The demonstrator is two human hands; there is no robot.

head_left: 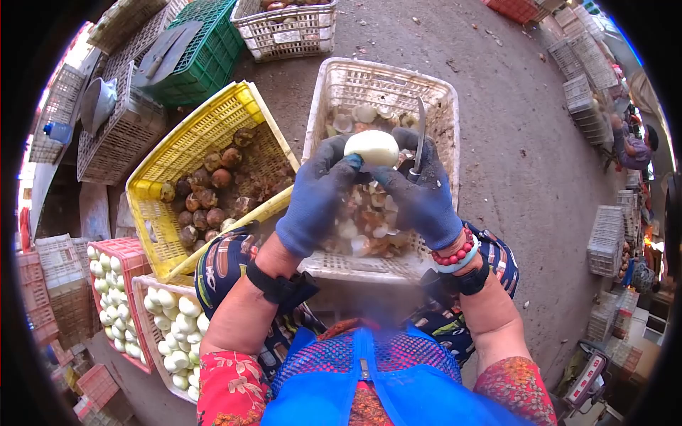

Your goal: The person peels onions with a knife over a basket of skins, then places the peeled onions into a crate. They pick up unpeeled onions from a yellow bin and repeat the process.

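Both hands wear blue gloves. My left hand (316,195) grips a peeled white bulb (371,148) from the left and below. My right hand (419,188) touches the bulb's right side and holds a knife (420,138) with its blade pointing up. The hands hover over a white basket (433,92) that holds peel scraps and pale pieces.
A tilted yellow basket (192,135) of brown unpeeled bulbs stands to the left. Pink (124,248) and white (145,312) baskets of peeled white bulbs sit at lower left. Green and grey crates stack at the back. Another person (632,145) sits far right. Concrete floor lies to the right.
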